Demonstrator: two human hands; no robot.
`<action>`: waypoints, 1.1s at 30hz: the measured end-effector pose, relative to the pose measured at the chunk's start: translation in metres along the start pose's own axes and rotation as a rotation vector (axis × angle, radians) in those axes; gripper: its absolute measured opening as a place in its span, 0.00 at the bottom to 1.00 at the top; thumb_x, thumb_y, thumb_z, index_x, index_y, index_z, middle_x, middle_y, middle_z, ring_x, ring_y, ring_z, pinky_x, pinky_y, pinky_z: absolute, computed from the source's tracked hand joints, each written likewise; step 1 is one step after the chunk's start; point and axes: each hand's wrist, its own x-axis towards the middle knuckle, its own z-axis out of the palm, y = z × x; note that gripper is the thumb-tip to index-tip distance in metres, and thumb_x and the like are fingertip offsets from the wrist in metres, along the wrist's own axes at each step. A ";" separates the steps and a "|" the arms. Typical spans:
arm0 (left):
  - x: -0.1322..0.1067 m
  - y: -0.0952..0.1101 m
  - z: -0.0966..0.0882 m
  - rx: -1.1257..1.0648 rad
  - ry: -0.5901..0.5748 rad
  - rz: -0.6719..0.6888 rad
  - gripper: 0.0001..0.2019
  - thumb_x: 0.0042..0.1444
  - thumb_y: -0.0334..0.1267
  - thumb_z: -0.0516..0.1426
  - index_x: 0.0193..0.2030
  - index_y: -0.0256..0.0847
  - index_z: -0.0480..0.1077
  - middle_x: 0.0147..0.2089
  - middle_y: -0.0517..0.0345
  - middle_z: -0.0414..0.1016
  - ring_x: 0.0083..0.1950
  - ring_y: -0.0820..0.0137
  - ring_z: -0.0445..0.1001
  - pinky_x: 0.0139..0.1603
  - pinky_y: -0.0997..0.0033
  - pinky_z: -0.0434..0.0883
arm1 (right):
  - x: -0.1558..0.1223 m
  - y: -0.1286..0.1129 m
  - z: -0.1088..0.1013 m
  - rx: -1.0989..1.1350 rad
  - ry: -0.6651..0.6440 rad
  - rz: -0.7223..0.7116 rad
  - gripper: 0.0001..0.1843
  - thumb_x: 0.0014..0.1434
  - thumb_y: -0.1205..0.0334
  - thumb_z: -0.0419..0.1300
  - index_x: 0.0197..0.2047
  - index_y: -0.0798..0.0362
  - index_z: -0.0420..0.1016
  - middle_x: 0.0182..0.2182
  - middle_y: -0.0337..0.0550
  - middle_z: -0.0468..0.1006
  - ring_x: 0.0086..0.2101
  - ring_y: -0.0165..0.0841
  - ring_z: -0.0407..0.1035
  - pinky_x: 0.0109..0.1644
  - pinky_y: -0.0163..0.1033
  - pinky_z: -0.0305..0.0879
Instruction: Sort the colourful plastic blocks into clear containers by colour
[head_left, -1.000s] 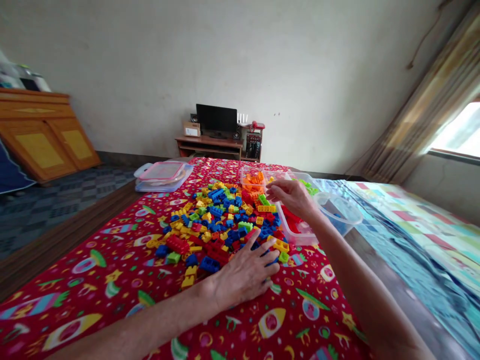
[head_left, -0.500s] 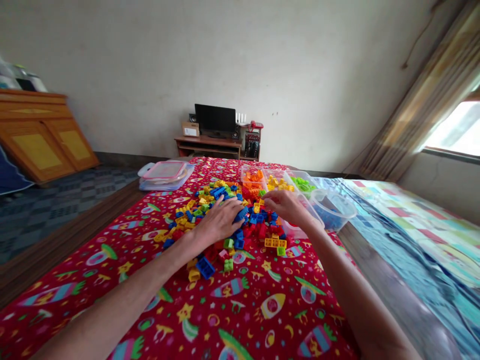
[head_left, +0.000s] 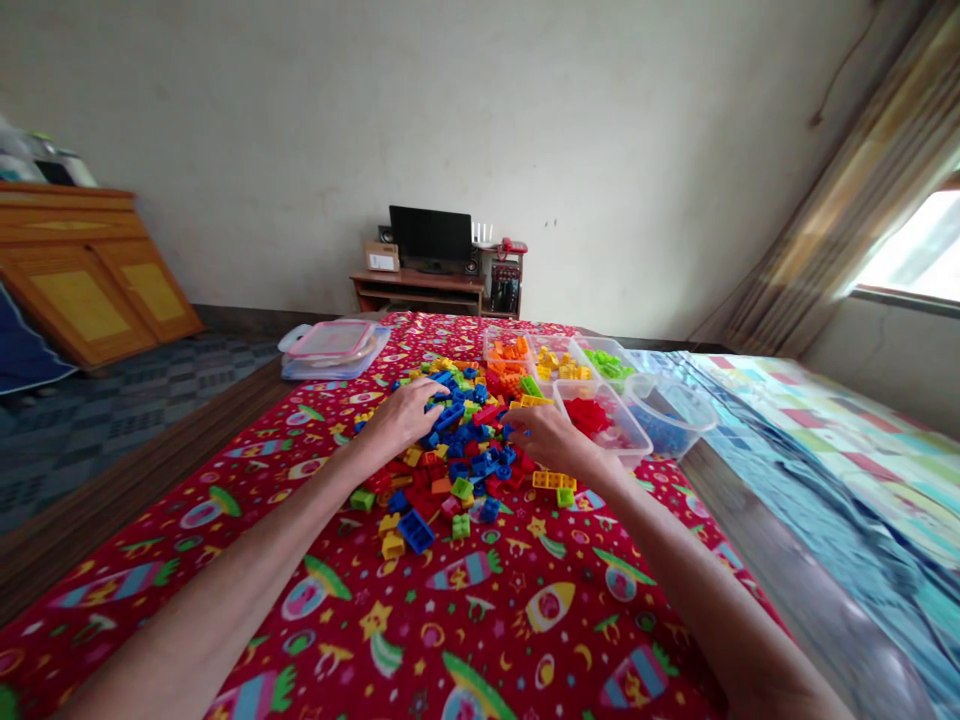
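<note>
A mixed heap of plastic toy building bricks [head_left: 469, 440] lies on the red patterned cloth [head_left: 480, 620], many of them blue. My left hand [head_left: 405, 412] rests at the heap's left side, fingers and thumb apart beside blue bricks [head_left: 448, 416]. From the right, my right hand [head_left: 549, 434] reaches into the heap. Its fingers and thumb look parted around a blue piece, with no firm grip visible. Just beyond its knuckles are a yellow brick [head_left: 534, 401] and a green brick [head_left: 531, 386]. Bricks beneath both palms are hidden.
Clear boxes behind and right hold orange bricks [head_left: 510, 350], yellow bricks [head_left: 561, 366], light green bricks [head_left: 607, 364] and red bricks [head_left: 586, 414]. A round tub [head_left: 694, 412] contains blue pieces. Stacked lids [head_left: 334, 345] lie back left. A bed [head_left: 847, 430] adjoins on the right.
My left hand has shifted left and away over the heap, uncovering blue bricks in the middle. My right hand has come down and left into the bricks, exposing the box of red bricks.
</note>
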 end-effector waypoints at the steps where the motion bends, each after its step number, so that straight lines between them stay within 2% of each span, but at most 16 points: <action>1: 0.001 0.001 0.000 -0.008 -0.004 0.029 0.13 0.56 0.36 0.51 0.45 0.41 0.73 0.48 0.51 0.75 0.51 0.61 0.74 0.56 0.61 0.69 | 0.000 0.000 0.002 -0.026 0.015 0.006 0.16 0.56 0.70 0.53 0.45 0.54 0.77 0.34 0.47 0.80 0.34 0.35 0.71 0.37 0.35 0.61; 4: -0.001 0.009 0.003 -0.013 -0.044 0.120 0.13 0.57 0.36 0.51 0.46 0.40 0.72 0.50 0.51 0.75 0.52 0.61 0.73 0.57 0.60 0.68 | 0.000 0.003 0.010 -0.115 0.074 0.021 0.19 0.58 0.69 0.53 0.52 0.55 0.73 0.40 0.52 0.78 0.41 0.38 0.71 0.45 0.39 0.63; 7: -0.008 0.015 0.010 0.016 -0.075 0.150 0.16 0.56 0.36 0.53 0.51 0.42 0.70 0.54 0.51 0.72 0.56 0.60 0.70 0.59 0.59 0.67 | -0.001 0.006 0.022 -0.200 0.044 -0.007 0.19 0.58 0.72 0.52 0.51 0.55 0.73 0.44 0.53 0.77 0.46 0.39 0.69 0.51 0.41 0.62; 11: -0.013 0.013 0.017 0.068 -0.075 0.103 0.19 0.54 0.32 0.52 0.53 0.42 0.68 0.54 0.50 0.73 0.56 0.60 0.71 0.58 0.59 0.68 | -0.003 0.007 0.032 -0.226 0.008 -0.019 0.18 0.58 0.73 0.50 0.48 0.55 0.73 0.41 0.52 0.77 0.44 0.37 0.69 0.47 0.39 0.63; 14: -0.010 0.008 0.018 0.085 -0.063 0.056 0.20 0.53 0.30 0.52 0.53 0.41 0.69 0.48 0.48 0.76 0.51 0.59 0.74 0.55 0.59 0.70 | -0.002 0.005 0.031 -0.140 0.066 0.004 0.17 0.58 0.71 0.50 0.48 0.55 0.73 0.37 0.50 0.78 0.40 0.37 0.71 0.45 0.38 0.64; 17: -0.004 0.007 0.013 0.035 -0.044 -0.020 0.22 0.51 0.31 0.53 0.55 0.41 0.67 0.45 0.51 0.77 0.47 0.61 0.76 0.50 0.62 0.72 | 0.003 0.002 0.025 0.070 0.192 0.111 0.16 0.57 0.67 0.51 0.47 0.56 0.73 0.36 0.49 0.79 0.39 0.37 0.71 0.44 0.38 0.64; 19: 0.001 0.011 0.005 -0.056 -0.045 -0.075 0.23 0.51 0.32 0.53 0.56 0.41 0.66 0.43 0.53 0.78 0.44 0.63 0.77 0.47 0.64 0.73 | 0.007 -0.001 0.021 0.302 0.201 0.243 0.14 0.56 0.67 0.52 0.43 0.56 0.75 0.32 0.46 0.78 0.34 0.35 0.71 0.40 0.37 0.65; 23: 0.006 0.028 -0.012 -0.313 -0.023 -0.134 0.24 0.52 0.39 0.55 0.57 0.38 0.66 0.41 0.53 0.78 0.41 0.64 0.77 0.42 0.66 0.74 | 0.015 -0.007 0.019 1.046 0.134 0.504 0.09 0.57 0.66 0.50 0.35 0.54 0.73 0.23 0.39 0.74 0.24 0.29 0.69 0.30 0.33 0.66; 26: 0.005 0.045 -0.015 -0.419 -0.014 -0.074 0.25 0.52 0.42 0.57 0.57 0.39 0.65 0.42 0.54 0.77 0.41 0.65 0.77 0.41 0.67 0.75 | 0.016 -0.011 0.021 1.478 0.121 0.575 0.09 0.60 0.59 0.52 0.32 0.53 0.69 0.23 0.38 0.74 0.25 0.28 0.71 0.30 0.32 0.69; 28: 0.002 0.057 -0.013 -0.416 -0.016 -0.023 0.25 0.52 0.40 0.58 0.58 0.40 0.65 0.41 0.55 0.77 0.41 0.65 0.77 0.42 0.66 0.75 | 0.015 -0.013 0.023 1.607 0.086 0.578 0.12 0.61 0.53 0.53 0.32 0.53 0.69 0.23 0.39 0.74 0.25 0.29 0.71 0.30 0.34 0.70; 30: -0.001 0.068 -0.010 -0.383 -0.019 0.024 0.24 0.52 0.39 0.59 0.57 0.41 0.65 0.41 0.56 0.77 0.41 0.65 0.77 0.44 0.66 0.74 | 0.014 -0.014 0.024 1.653 0.059 0.521 0.15 0.59 0.48 0.55 0.33 0.53 0.70 0.24 0.40 0.75 0.26 0.29 0.71 0.28 0.33 0.69; 33: -0.005 0.077 -0.004 -0.349 -0.008 0.084 0.23 0.53 0.39 0.59 0.57 0.41 0.65 0.42 0.56 0.77 0.42 0.65 0.76 0.47 0.64 0.73 | 0.013 -0.013 0.026 1.601 0.063 0.418 0.14 0.52 0.51 0.63 0.35 0.53 0.73 0.27 0.38 0.75 0.25 0.27 0.69 0.26 0.31 0.67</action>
